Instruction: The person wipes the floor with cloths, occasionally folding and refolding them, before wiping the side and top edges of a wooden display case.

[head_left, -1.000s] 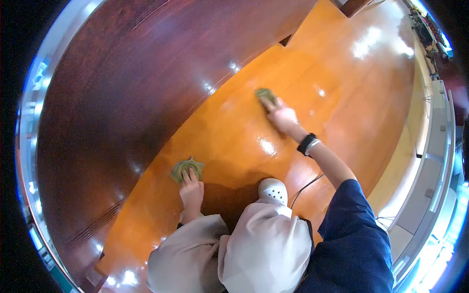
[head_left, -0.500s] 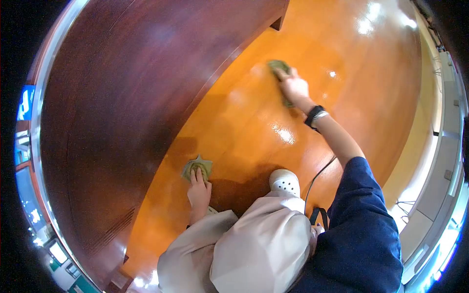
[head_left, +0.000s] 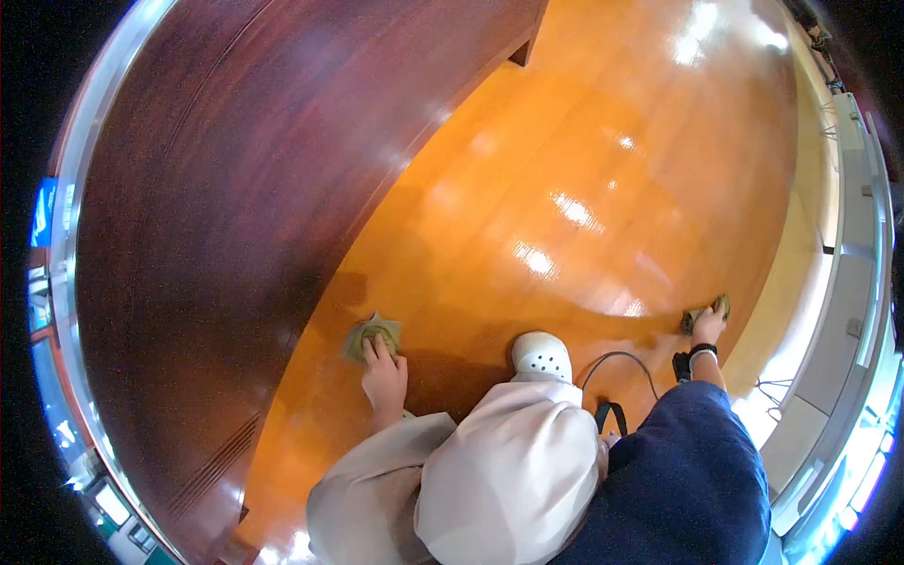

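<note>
On the orange wooden floor (head_left: 471, 226), my left hand (head_left: 384, 377) presses a crumpled green cloth (head_left: 373, 334) with its fingertips, close to the dark wooden panel. Far to the right, my right hand (head_left: 708, 327) is closed on a second green cloth (head_left: 693, 311), which lies against the floor near its right edge. A black band and a light bracelet circle my right wrist. Wet-looking glossy patches shine on the floor between my hands.
A dark wooden panel (head_left: 226, 188) fills the left side. My white clog (head_left: 542, 358) is on the floor below centre. A black cable (head_left: 621, 355) curves beside it, with a black strap (head_left: 610, 414) below. White cabinets (head_left: 833, 339) line the right side.
My right hand has swept with its cloth from the upper middle of the floor down to the right edge. My left hand and its cloth are nearly where they were.
</note>
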A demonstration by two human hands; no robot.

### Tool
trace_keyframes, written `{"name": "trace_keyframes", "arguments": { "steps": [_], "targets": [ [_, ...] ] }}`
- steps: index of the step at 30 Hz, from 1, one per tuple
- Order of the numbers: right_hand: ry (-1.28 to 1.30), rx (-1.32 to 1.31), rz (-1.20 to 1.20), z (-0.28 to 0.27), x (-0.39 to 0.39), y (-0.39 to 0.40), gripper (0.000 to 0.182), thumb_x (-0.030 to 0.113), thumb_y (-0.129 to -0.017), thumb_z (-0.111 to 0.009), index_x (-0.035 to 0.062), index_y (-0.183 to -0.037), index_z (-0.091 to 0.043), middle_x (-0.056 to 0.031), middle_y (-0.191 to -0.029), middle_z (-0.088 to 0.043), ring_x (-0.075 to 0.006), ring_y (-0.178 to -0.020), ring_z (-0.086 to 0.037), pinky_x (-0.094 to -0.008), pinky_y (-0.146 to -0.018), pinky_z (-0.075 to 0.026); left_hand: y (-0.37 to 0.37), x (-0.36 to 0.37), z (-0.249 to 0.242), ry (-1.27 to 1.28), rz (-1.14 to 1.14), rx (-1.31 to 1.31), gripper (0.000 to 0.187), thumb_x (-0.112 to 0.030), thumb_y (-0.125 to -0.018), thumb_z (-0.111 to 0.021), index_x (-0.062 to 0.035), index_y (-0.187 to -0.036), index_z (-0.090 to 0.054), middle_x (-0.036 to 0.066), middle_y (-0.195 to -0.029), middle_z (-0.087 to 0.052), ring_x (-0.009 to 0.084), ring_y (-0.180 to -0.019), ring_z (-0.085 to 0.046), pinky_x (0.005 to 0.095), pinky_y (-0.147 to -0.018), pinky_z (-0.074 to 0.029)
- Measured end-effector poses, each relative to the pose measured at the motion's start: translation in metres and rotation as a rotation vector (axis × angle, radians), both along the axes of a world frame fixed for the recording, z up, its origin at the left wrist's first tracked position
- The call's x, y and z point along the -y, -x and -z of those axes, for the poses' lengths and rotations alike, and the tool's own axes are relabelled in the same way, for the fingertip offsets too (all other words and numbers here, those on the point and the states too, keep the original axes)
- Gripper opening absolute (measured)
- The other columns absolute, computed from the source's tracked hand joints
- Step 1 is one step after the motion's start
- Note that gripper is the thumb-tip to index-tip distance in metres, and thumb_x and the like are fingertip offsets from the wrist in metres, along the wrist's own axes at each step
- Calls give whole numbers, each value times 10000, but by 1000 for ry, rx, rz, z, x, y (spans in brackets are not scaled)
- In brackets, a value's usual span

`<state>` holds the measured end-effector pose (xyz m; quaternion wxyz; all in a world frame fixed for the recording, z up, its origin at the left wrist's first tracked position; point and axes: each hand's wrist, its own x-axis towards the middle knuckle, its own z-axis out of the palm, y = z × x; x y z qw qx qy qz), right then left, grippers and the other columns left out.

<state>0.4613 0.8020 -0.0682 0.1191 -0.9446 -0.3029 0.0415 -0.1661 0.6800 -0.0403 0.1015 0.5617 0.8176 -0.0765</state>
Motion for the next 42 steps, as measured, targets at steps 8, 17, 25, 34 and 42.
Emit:
{"name": "trace_keyframes", "arguments": {
  "steps": [8,17,25,34,42],
  "targets": [
    [70,-67,53,2,-5,54,448,172,-804,-519,41,-1227,-453,-259,-1117,-549,-399,-1023,-536,-459,-876,-438,-2,0,9,-259,13,43,537,-178,-782,-526,-38,-1284,-395,204,-1366,-302,346,-813,-617,389,-608,-537],
    [95,-172,-770,-20,-120,298,526,167,-787,-495,231,-1293,-369,-185,-1234,-452,-383,-868,-600,-469,-701,-508,26,-35,-5,-118,-8,275,545,-178,-760,-585,-48,-1229,-338,202,-1185,-335,395,-780,-578,465,-688,-495],
    [-27,69,-1437,2,-146,444,551,73,-796,-479,156,-1328,-363,-157,-974,-493,-301,-833,-593,-373,-637,-535,31,-46,-19,-42,-63,404,496,-150,-747,-598,-84,-1181,-366,160,-1152,-338,377,-880,-541,473,-687,-484],
    [120,32,-913,-13,-195,266,532,124,-843,-452,311,-1329,-343,-176,-1117,-459,-377,-932,-576,-455,-736,-519,8,-26,2,-200,-234,312,517,-144,-756,-602,-141,-1222,-378,147,-1252,-314,369,-1000,-510,446,-717,-487],
    [236,-44,-170,-15,-75,18,577,305,-841,-409,330,-1385,-218,-293,-1208,-429,-448,-1001,-536,-514,-827,-451,11,-39,-8,-147,-204,212,532,-130,-772,-607,-118,-1243,-361,149,-1258,-299,375,-976,-514,440,-713,-485]
  ]
}}
